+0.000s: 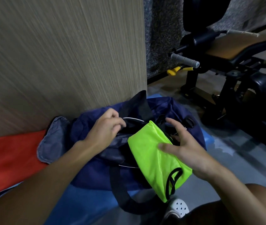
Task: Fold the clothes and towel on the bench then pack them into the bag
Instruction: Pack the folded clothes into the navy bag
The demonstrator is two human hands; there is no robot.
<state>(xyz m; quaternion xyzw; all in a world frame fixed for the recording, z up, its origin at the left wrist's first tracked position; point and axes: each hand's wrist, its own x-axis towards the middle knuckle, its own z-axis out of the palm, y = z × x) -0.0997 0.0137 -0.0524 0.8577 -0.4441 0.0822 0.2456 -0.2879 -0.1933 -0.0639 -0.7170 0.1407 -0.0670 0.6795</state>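
Note:
A navy duffel bag (90, 176) lies open on a blue bench pad (83, 203) beside a wood-grain wall. A folded neon-green mesh garment (151, 155) with black trim lies across the bag's opening, its far end dipping inside. My left hand (106, 129) pinches the far rim of the opening by the zipper. My right hand (185, 150) rests on the green garment's right side with fingers spread and straight. A folded grey-blue denim piece (54, 140) lies left of the bag. A red cloth (7, 159) is spread further left.
The wood-grain wall (64, 54) stands close behind the bag. A black weight bench machine (234, 65) with a grey handle (184, 60) fills the right side. Grey floor (236, 159) lies to the right. A white perforated shoe (177, 207) shows below the bag.

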